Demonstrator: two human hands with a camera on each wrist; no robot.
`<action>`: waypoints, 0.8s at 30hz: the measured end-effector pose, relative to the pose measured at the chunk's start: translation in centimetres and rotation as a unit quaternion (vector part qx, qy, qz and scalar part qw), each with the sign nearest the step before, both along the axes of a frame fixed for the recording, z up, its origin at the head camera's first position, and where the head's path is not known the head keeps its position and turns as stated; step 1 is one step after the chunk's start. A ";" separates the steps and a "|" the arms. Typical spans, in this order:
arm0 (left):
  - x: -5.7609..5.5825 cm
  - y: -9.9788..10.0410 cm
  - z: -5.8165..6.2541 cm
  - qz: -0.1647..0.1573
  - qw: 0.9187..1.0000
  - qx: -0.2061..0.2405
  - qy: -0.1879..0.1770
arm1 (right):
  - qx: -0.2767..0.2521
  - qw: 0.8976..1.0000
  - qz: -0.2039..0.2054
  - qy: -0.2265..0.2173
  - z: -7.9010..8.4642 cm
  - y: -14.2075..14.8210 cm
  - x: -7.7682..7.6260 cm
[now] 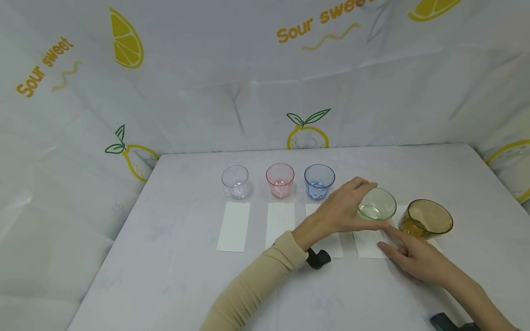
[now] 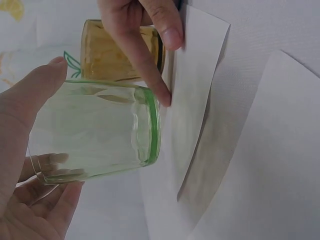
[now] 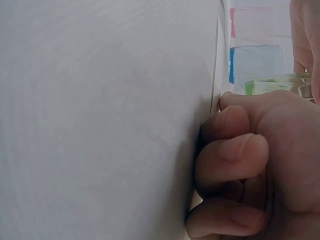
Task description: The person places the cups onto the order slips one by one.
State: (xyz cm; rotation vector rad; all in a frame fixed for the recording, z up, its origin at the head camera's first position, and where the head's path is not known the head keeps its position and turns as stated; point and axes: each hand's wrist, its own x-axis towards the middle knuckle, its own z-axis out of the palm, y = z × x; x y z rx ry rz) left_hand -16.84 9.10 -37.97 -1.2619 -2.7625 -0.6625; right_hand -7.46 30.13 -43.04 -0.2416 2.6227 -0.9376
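Observation:
My left hand (image 1: 348,207) grips a clear green glass (image 1: 377,204) around its upper part. In the left wrist view the glass's thick green base is close over a white paper card (image 2: 195,75); contact cannot be told. My right hand (image 1: 418,257) lies low at that card (image 1: 368,248), its index finger straight and its fingertip touching the paper. Beside this hand, in the right wrist view, several other fingers (image 3: 232,155) look bent near the tabletop. An amber glass (image 1: 428,218) stands just beyond the right hand, right of the green one.
Clear (image 1: 236,184), pink (image 1: 280,181) and blue (image 1: 319,181) glasses stand in a row at the back. White paper cards (image 1: 233,227) lie in front of them. A black object (image 1: 319,259) is by the left wrist, and lemon-printed cloth (image 1: 186,105) hangs behind the table.

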 end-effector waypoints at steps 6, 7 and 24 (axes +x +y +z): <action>0.3 0.0 -0.6 -0.003 1.000 0.007 -0.010 | -0.006 1.000 0.005 0.017 -0.1 0.0 0.0; 0.4 0.0 -0.7 -0.003 1.000 0.008 -0.011 | -0.008 1.000 0.006 0.019 -0.1 0.0 0.0; 0.8 -0.2 -1.9 0.000 1.000 0.018 -0.001 | -0.003 0.999 0.009 0.037 -0.3 0.0 -0.1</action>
